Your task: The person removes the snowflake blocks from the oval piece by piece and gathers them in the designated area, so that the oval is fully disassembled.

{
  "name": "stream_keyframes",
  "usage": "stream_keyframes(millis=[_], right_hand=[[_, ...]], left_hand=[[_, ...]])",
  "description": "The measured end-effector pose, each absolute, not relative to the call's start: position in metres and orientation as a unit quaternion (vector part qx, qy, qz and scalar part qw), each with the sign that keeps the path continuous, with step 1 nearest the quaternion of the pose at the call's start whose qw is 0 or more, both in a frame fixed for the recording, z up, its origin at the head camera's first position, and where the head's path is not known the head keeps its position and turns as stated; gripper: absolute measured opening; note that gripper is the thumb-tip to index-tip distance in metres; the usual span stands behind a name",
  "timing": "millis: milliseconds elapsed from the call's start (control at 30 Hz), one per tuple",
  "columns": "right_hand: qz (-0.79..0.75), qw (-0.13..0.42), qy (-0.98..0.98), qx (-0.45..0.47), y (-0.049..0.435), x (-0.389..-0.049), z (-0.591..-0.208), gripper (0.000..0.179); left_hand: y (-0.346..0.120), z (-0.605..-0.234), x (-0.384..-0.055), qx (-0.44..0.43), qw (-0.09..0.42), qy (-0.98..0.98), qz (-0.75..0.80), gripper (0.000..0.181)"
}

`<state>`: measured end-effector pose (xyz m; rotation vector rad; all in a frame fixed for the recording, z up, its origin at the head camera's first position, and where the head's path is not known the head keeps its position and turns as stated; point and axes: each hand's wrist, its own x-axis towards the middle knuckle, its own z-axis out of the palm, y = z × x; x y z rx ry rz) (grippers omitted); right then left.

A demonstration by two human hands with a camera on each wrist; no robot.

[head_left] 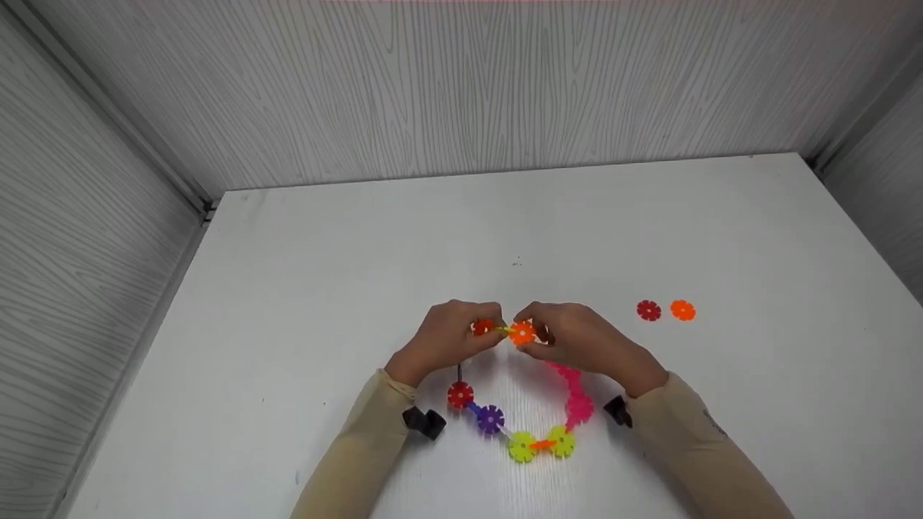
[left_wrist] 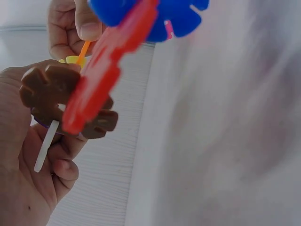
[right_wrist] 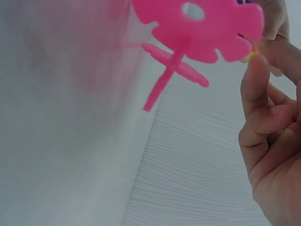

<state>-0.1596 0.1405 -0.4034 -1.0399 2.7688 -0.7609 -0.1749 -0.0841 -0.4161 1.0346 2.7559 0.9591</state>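
Observation:
Slotted plastic flower-shaped discs are joined edge to edge in a loop-shaped chain; a yellow-green disc (head_left: 523, 447) is at its near side. My left hand (head_left: 451, 335) pinches the chain's far left part, around an orange-red disc (head_left: 482, 327) and a thin yellow disc seen edge-on. Right beside it, my right hand (head_left: 577, 337) pinches an orange disc (head_left: 522, 333) between thumb and finger. The fingertips of both hands nearly meet. In the left wrist view, a brown disc (left_wrist: 49, 87), a red disc (left_wrist: 106, 70) and a blue disc (left_wrist: 181, 19) hang by the left palm. A pink disc (right_wrist: 207, 33) fills the right wrist view.
Two loose discs, one dark red (head_left: 649, 311) and one orange (head_left: 683, 310), lie flat on the white table (head_left: 346, 252) to the right of the hands. Wood-grain panels (head_left: 461, 86) stand at the back and both sides. Black wrist mounts (head_left: 425, 422) sit at the sleeves.

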Motion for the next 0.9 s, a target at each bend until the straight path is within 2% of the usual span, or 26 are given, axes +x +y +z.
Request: stream_keyframes(millis=[233,600,900], right_hand=[[-0.246,0.051,0.902,-0.35,0.1429,-0.1592,-0.4034,0.032],[-0.185,0.014,0.918,-0.35,0.1403,-0.1611,-0.4045,0.034],[-0.201,0.033,0.909,-0.365,0.1452,-0.162,-0.4013,0.033]], left_hand=[[-0.0854,-0.4148,-0.1762,0.348,0.07,0.878,0.322,0.013],[-0.0834,-0.4129,-0.1809,0.333,0.053,0.883,0.328,0.015],[-0.0854,-0.4143,-0.1801,0.329,0.109,0.867,0.358,0.015]])
